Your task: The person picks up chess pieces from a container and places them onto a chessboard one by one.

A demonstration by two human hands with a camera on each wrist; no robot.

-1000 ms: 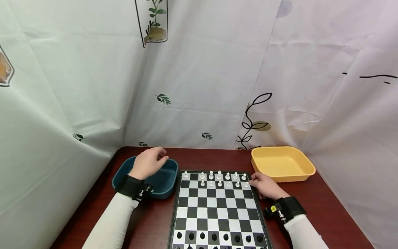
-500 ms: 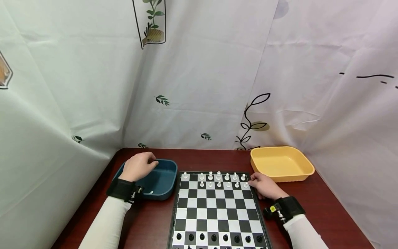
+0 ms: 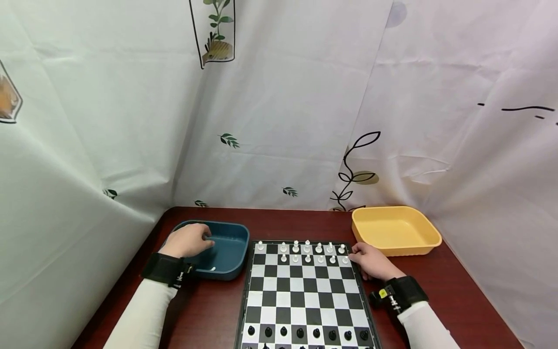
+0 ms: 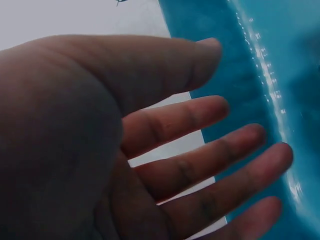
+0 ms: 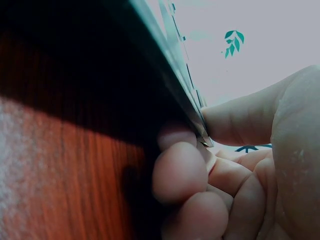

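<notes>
While left hand, grip spread, hovers over dark teal plastic tray, right hand pinches black-and-white chessboard edge at 3 o'clock

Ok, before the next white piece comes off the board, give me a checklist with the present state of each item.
1. Left hand free to pick: ok, fingers spread and holding nothing, over the blue tray.
2. Right hand steadying the chessboard: ok, thumb and curled fingers pinch its far right corner.
3. Dropped white piece inside the blue tray: ok.
4. White pieces upright in two far rows: ok.
5. Yellow tray apart from the board: ok.
6. Which piece goes next: cannot tell.
</notes>
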